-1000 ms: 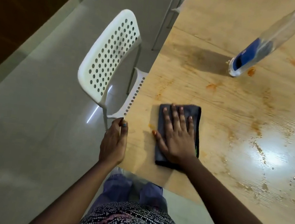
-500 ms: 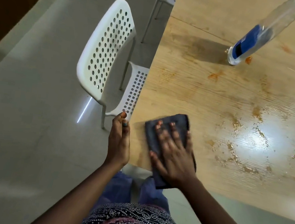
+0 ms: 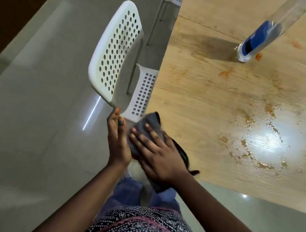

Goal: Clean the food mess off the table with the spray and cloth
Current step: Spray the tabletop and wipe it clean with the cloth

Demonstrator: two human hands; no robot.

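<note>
- The right hand (image 3: 160,155) lies flat on a dark grey cloth (image 3: 147,127) at the near left corner of the wooden table (image 3: 199,94), fingers straight and spread, pressing down on it rather than curling round it
- The cloth hangs over that corner: part of it sits on the tabletop, part droops below the near edge under the right wrist
- The left hand (image 3: 117,140) stands edge-on just off the table's left edge, touching the cloth's left side; its fingers are straight and held together, grasping nothing
- The spray bottle (image 3: 261,39), clear with a blue label, stands toward the far right of the table, well apart from the cloth; its top runs out of view
- Orange-brown food smears and crumbs (image 3: 250,147) scatter over the right half of the table, thickest near the near right edge round a bright patch of reflected light
- A white perforated chair (image 3: 115,53) stands along the table's left edge, its seat tucked partly under it
</note>
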